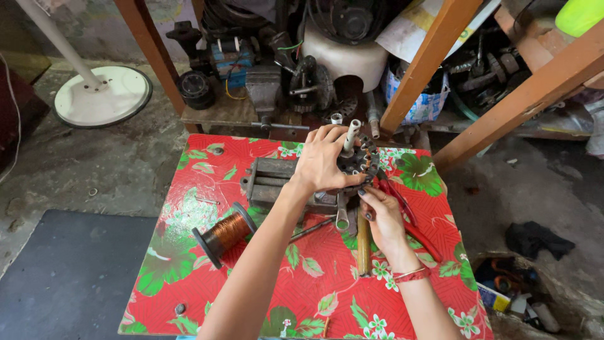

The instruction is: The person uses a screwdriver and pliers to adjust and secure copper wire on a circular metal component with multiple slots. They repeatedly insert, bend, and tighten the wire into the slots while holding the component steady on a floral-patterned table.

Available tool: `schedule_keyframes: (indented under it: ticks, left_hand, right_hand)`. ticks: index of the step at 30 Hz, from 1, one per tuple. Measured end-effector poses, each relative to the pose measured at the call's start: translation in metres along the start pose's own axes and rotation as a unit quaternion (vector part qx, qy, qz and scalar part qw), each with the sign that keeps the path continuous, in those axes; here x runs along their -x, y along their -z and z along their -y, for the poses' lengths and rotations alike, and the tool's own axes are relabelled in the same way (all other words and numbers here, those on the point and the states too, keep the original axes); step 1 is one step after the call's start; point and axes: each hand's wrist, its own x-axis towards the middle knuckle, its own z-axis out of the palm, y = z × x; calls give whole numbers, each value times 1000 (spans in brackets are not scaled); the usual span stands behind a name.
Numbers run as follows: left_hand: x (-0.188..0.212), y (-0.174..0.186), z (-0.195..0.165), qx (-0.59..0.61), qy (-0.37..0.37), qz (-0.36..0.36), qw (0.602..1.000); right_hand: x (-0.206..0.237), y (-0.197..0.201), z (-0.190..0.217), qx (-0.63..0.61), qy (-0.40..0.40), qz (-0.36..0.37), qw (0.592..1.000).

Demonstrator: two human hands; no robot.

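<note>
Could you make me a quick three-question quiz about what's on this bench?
1. True or false: the left hand rests on the round slotted motor core.
2. What lies left of the vise: A a copper wire spool, B a hammer, C a cup?
3. What pattern covers the table?

Key: 1 true. 2 A. 3 red cloth with green leaves and flowers.

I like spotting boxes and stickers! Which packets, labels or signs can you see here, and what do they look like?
Printed bag: on the low shelf behind the table, blue and white, rounded.
Small boxes: on the floor at bottom right, yellow, blue and white, partly hidden.
Paper sheet: top middle behind the wooden beam, white, curled.
No screens.
</note>
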Motion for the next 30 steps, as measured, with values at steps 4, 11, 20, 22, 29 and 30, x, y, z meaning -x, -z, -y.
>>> schedule_keyframes:
  ticks: [4,11,20,22,29,30]
  left_hand:
    - [-1,0,0,3,16,22,1000]
    - [1,0,-1,6,14,13,1000]
    - [-1,0,0,11,21,19,1000]
    - [1,-2,1,11,24,22,999]
    - [2,-3,4,1,11,13,1000]
    - [1,-3,4,1,12,12,1000]
  right_hand:
    - [5,-1,8,42,24,-31,998]
    - [1,4,-2,-36,-6,17,999]
    - [-7,10,-12,-49,1,3,999]
    - [-6,11,-12,-38,-1,-1,999]
    - [-4,4,-10,49,45,-31,997]
    - [-4,2,-9,66,56,-36,996]
